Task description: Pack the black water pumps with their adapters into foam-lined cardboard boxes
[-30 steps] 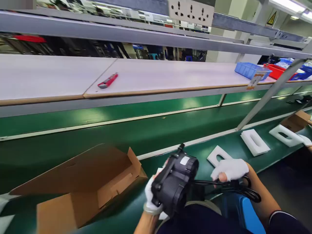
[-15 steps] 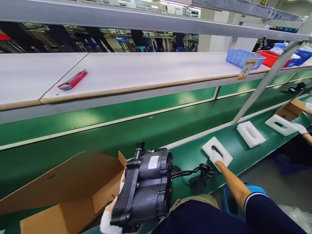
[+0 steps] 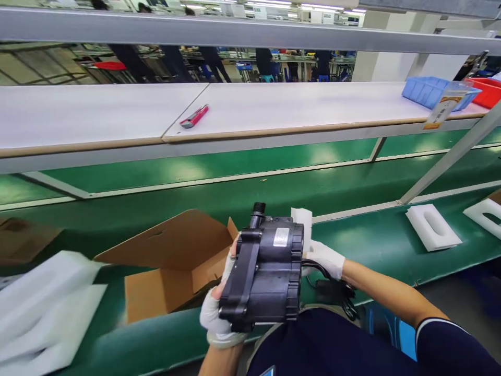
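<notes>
My left hand (image 3: 216,313), in a white glove, is closed round a black pump-like motor unit (image 3: 264,274) with a white label and a nozzle on top. I hold it upright just above the green conveyor belt (image 3: 371,237). My right hand (image 3: 324,257), also gloved, presses a white foam block (image 3: 303,223) against the unit's right end. The unit's black cable (image 3: 332,290) trails down to the right below my right wrist. An open cardboard box (image 3: 172,261) lies on its side just left of the unit.
Two more white foam inserts (image 3: 432,227) (image 3: 483,215) lie on the belt to the right. White foam pieces (image 3: 43,308) sit blurred at the lower left. On the shelf above are a red utility knife (image 3: 193,116), a blue bin (image 3: 436,92) and a red bin (image 3: 487,91).
My right hand picked up the foam block from the belt and brought it to the unit's right end. The view has swung left, bringing foam pieces in at lower left.
</notes>
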### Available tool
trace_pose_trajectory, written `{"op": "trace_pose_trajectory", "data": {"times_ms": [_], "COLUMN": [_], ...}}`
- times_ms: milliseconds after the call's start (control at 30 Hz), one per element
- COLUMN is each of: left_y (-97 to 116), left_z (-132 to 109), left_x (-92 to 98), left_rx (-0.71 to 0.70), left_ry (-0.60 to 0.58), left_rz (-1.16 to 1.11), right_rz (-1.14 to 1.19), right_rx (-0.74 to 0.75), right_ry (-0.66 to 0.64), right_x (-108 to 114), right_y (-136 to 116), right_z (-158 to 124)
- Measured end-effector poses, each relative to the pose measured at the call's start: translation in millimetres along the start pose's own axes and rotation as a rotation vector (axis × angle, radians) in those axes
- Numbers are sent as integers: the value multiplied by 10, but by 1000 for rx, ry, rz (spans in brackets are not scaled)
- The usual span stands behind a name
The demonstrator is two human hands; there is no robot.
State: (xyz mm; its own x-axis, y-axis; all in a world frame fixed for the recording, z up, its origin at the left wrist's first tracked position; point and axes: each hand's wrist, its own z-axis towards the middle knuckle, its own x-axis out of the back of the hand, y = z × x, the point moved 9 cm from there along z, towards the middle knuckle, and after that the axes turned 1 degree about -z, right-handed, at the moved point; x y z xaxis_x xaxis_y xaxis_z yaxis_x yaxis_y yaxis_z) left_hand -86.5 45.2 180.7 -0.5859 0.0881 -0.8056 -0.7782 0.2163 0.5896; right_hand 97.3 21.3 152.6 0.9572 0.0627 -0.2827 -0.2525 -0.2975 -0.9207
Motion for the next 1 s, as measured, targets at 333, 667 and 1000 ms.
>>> {"op": "trace_pose_trajectory", "data": {"times_ms": [333, 667, 1000], "left_y": [157, -62, -86], "left_z": [-170, -278, -344], "left_x": [281, 125, 57], "left_rx": [-201, 32, 14], "left_ry": [199, 80, -127], "left_rz": [-43, 207, 339], "right_rz": [291, 391, 367], "right_rx": [126, 72, 8], "right_ry": [104, -116, -37], "right_x": [-29, -380, -144], "right_y": [-96, -201, 223], "right_z": [-692, -844, -785]}}
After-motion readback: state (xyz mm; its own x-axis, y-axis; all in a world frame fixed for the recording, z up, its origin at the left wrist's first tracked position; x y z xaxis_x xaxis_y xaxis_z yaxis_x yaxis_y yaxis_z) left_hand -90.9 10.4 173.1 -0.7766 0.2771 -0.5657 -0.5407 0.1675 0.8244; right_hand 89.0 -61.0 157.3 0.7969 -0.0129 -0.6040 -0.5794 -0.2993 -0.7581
